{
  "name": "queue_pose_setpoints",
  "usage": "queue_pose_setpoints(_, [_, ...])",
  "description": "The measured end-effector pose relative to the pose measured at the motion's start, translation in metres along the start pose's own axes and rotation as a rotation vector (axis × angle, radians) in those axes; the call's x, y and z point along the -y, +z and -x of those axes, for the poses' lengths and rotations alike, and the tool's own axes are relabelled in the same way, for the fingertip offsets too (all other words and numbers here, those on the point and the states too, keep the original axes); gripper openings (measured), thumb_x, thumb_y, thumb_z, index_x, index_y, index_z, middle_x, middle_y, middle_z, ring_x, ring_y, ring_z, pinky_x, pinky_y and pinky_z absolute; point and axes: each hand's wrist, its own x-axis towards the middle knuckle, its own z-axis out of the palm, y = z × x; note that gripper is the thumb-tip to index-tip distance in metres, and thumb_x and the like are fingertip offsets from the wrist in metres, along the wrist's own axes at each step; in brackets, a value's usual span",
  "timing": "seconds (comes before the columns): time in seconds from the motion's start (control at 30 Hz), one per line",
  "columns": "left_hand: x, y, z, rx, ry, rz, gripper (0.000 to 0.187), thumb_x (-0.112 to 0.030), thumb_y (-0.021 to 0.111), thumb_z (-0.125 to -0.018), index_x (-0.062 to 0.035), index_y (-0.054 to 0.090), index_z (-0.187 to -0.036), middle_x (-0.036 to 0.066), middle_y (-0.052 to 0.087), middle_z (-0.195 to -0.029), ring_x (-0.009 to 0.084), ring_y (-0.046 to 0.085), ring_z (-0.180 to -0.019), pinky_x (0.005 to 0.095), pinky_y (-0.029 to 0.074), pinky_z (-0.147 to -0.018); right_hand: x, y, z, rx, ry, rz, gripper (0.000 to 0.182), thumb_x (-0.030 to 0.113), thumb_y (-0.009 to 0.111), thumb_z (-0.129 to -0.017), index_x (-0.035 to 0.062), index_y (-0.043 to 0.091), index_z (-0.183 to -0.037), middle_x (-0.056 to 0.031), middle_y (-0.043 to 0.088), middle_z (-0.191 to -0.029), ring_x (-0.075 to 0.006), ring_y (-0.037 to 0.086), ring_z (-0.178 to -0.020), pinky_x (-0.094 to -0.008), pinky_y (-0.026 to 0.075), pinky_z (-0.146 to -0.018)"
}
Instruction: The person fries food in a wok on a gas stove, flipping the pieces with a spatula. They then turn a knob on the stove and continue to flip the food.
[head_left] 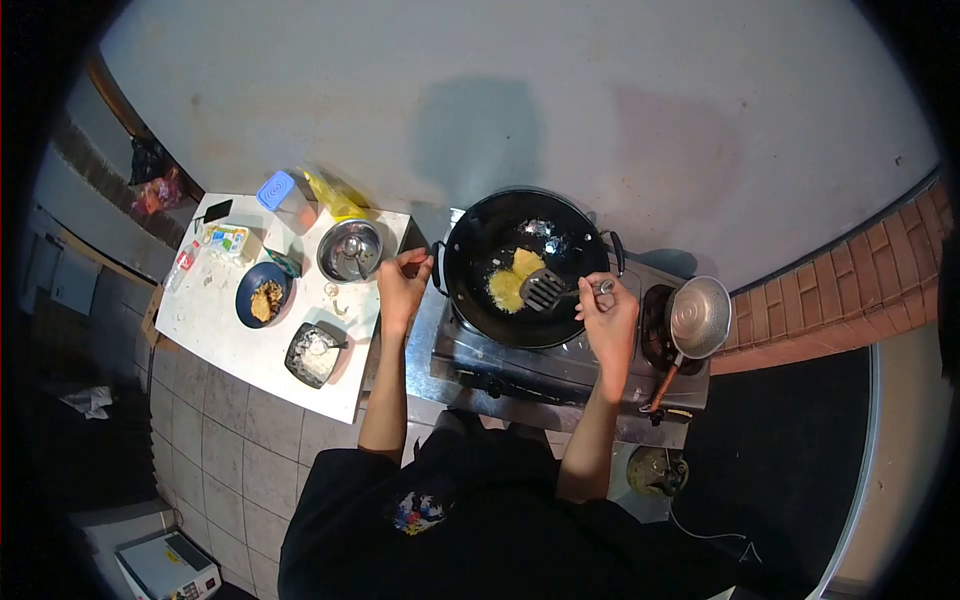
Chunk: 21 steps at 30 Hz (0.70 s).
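Note:
My right hand (610, 312) grips the handle of a black slotted spatula (543, 290). The spatula's head is inside a black wok (470, 315), against yellow frying pieces (507, 290) in oil. My left hand (402, 285) is beside the wok's left handle (438, 268), its fingers curled and thumb drawn in. Whether the fingertips touch that handle, or pinch anything small, I cannot make out. The wok sits on a metal gas stove (470, 362). Left of my left hand stands a steel bowl (350, 250) with a spoon in it.
On the white table (235, 350) are a blue bowl (250, 312) of browned food, a dark square dish (300, 368) of white powder, a blue-lidded container (278, 190) and a yellow bag (335, 195). A wooden-handled pot (700, 310) stands on the right burner. A wall rises behind.

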Motion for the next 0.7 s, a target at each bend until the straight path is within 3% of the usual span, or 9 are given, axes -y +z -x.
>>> queue_pose_setpoints(0.07, [0.003,0.002,-0.002,0.008,0.025,0.001,0.024,-0.006,0.07,-0.078,0.0063,0.067,-0.099,0.017,0.07,-0.085,0.0183,0.068,-0.075,0.0283,0.053,-0.07,-0.003,0.0,-0.003,-0.006,0.016,0.038,0.008,0.004,0.063,-0.086,-0.0017,0.059,-0.081,-0.0011,0.054,-0.06,-0.0043,0.051,-0.052,-0.0218,0.042,-0.045])
queue_pose_setpoints(0.13, [0.004,0.004,-0.003,0.027,-0.026,-0.022,0.024,-0.009,0.071,-0.078,0.0026,0.069,-0.1,0.016,0.07,-0.09,0.0195,0.068,-0.083,0.0298,0.051,-0.077,-0.013,-0.002,-0.006,0.014,-0.065,0.144,0.01,0.004,0.064,-0.085,-0.0021,0.059,-0.08,-0.0038,0.051,-0.058,-0.0056,0.045,-0.05,-0.0246,0.037,-0.047])
queue_pose_setpoints(0.23, [0.001,0.005,-0.003,0.034,-0.064,-0.041,0.026,-0.009,0.072,-0.078,0.003,0.068,-0.1,0.016,0.07,-0.089,0.0195,0.068,-0.082,0.03,0.051,-0.078,-0.017,-0.003,-0.007,-0.001,-0.023,0.149,0.011,0.005,0.065,-0.083,-0.0024,0.058,-0.08,-0.0064,0.049,-0.058,-0.0082,0.042,-0.05,-0.0268,0.036,-0.048])
queue_pose_setpoints(0.37, [0.011,0.008,-0.006,0.029,-0.044,-0.051,0.027,-0.008,0.072,-0.076,0.0031,0.068,-0.101,0.016,0.07,-0.09,0.0202,0.068,-0.083,0.0302,0.051,-0.077,-0.022,-0.004,-0.006,0.039,-0.048,0.157,0.014,0.007,0.066,-0.083,-0.003,0.058,-0.079,-0.0075,0.051,-0.059,-0.0094,0.044,-0.051,-0.0276,0.038,-0.049])
queue_pose_setpoints(0.4, [0.009,0.009,-0.004,0.002,0.006,-0.066,0.025,-0.002,0.07,-0.076,0.0045,0.067,-0.1,0.018,0.07,-0.088,0.0203,0.069,-0.078,0.0297,0.053,-0.072,-0.024,-0.005,-0.006,0.048,-0.045,0.151,0.014,0.007,0.066,-0.083,-0.003,0.058,-0.079,-0.0075,0.051,-0.059,-0.0094,0.044,-0.051,-0.0276,0.038,-0.049])
queue_pose_setpoints(0.57, [0.007,0.008,-0.003,0.011,0.045,-0.104,0.026,-0.004,0.071,-0.077,0.0058,0.066,-0.101,0.019,0.069,-0.091,0.0228,0.069,-0.081,0.0306,0.053,-0.073,-0.021,-0.011,-0.006,0.128,-0.042,0.124,0.016,0.01,0.065,-0.087,-0.0018,0.057,-0.08,-0.0017,0.053,-0.059,-0.0061,0.052,-0.05,-0.0223,0.038,-0.045])
queue_pose_setpoints(0.7, [0.005,0.011,0.0,0.059,-0.051,-0.053,0.027,-0.009,0.069,-0.08,0.0051,0.066,-0.103,0.019,0.069,-0.093,0.0237,0.069,-0.084,0.0323,0.052,-0.073,-0.033,-0.011,-0.006,0.1,0.0,0.017,0.016,0.011,0.064,-0.089,-0.0018,0.058,-0.081,-0.0008,0.054,-0.06,-0.0054,0.053,-0.049,-0.0211,0.038,-0.044])
